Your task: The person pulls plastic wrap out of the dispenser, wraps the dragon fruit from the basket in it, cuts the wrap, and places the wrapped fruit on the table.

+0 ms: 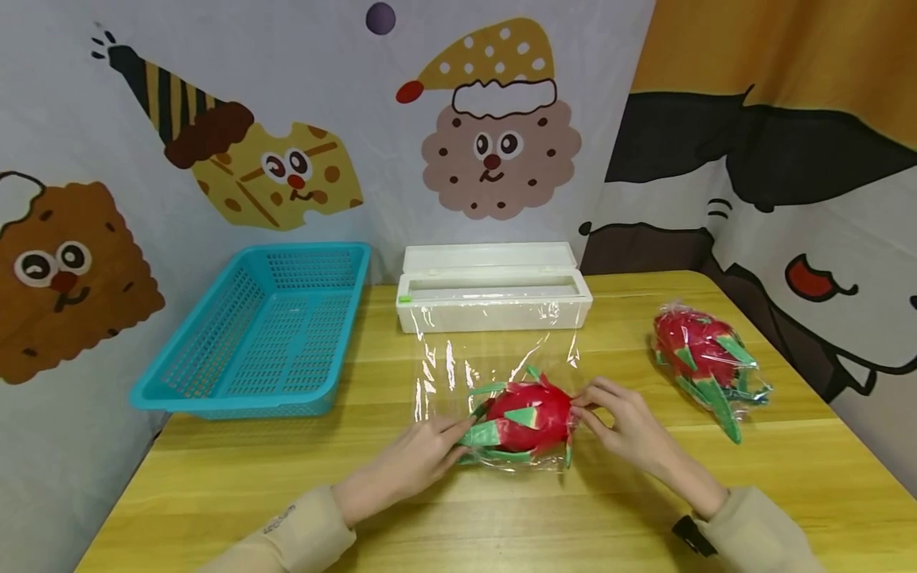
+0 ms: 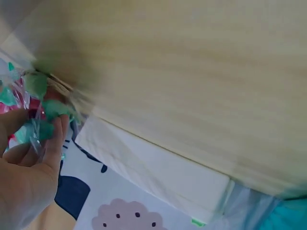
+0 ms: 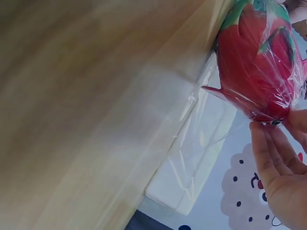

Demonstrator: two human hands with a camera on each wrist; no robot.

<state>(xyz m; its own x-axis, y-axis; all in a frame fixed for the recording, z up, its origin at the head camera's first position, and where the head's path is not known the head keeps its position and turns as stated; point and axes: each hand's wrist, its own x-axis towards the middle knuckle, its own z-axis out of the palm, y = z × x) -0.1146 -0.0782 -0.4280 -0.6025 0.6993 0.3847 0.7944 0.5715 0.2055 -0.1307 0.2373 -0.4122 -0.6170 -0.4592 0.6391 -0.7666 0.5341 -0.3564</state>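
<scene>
A red dragon fruit [image 1: 537, 418] with green leafy scales lies on its side on a sheet of cling film [image 1: 451, 378], some of it wrapped round the fruit. My left hand [image 1: 423, 455] grips the leafy end, with thumb and fingers about the green tips [image 2: 55, 109] and film between them. At the opposite end, my right hand [image 1: 622, 423] pinches the fruit and the film over it. In the right wrist view, the film clings in shiny creases to the red skin [image 3: 249, 67]. The sheet runs back to a white cling film box [image 1: 494, 316] with its lid raised.
Another dragon fruit [image 1: 698, 350], wrapped in film, lies at the right of the wooden table [image 1: 444, 525]. A blue plastic basket [image 1: 344, 350] stands at the back left. Behind the table hangs a cloth [image 1: 387, 119] with cartoon prints.
</scene>
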